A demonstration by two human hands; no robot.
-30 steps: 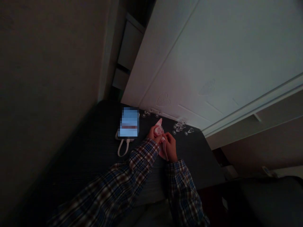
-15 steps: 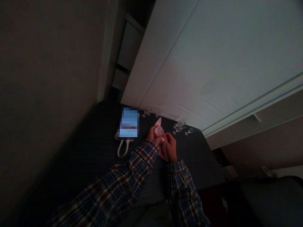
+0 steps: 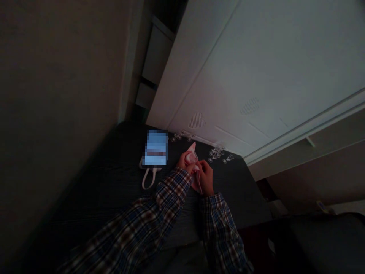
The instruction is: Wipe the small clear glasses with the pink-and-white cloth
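My left hand (image 3: 185,163) is closed around a pink cloth (image 3: 196,183) and what looks like a small clear glass (image 3: 191,157) nested in its folds. Close beside it, my right hand (image 3: 206,177) pinches the cloth, its fingertips meeting the left hand's fingers. One corner of the cloth sticks up past the left hand, and another part hangs down between the two hands. Much of the glass is hidden by cloth and fingers. Several small stemmed glasses (image 3: 216,153) stand close together beyond my right hand, with another stemmed glass (image 3: 228,158) at their right.
On the dark tabletop (image 3: 119,179), a phone with a lit, blurred screen (image 3: 155,148) lies left of my hands, a white cable loop (image 3: 143,182) at its near end. More small glasses (image 3: 178,136) stand at the back against a white panel (image 3: 222,95). A wall (image 3: 62,95) rises at left.
The view has shifted very slightly. Both hands keep their hold on the cloth in nearly the same place, and the glasses on the table stay where they were.
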